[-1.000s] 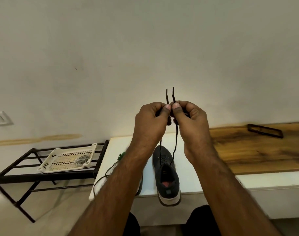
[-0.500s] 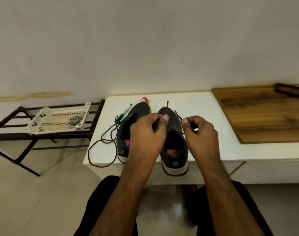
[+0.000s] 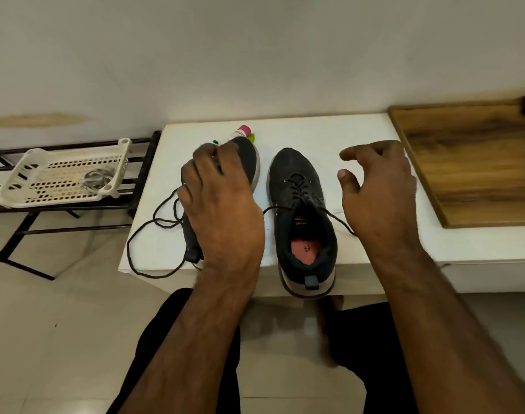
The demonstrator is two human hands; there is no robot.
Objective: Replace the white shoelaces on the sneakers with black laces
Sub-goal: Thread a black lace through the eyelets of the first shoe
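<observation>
Two dark grey sneakers stand side by side on the white table (image 3: 359, 130), heels towards me. The right sneaker (image 3: 297, 171) has a black lace (image 3: 297, 186) threaded through its eyelets, the loose ends trailing out to both sides. My right hand (image 3: 377, 189) hovers just right of it, fingers relaxed and spread, holding nothing. My left hand (image 3: 222, 204) lies over the left sneaker (image 3: 249, 156) and hides most of it, fingers curled down onto its upper. A second black lace (image 3: 150, 231) loops on the table left of that shoe and hangs over the front edge.
A pink-capped marker (image 3: 240, 132) and a green pen tip lie behind the left sneaker. A wooden board (image 3: 476, 162) covers the table's right part. To the left, a white perforated basket (image 3: 61, 174) sits on a black metal rack (image 3: 141, 186). My knees are below the table's front edge.
Both hands let go of the lace ends they pinched and held up. The right sneaker's lace ends now lie on the table. My left hand moved onto the left sneaker; my right hand drew away rightward.
</observation>
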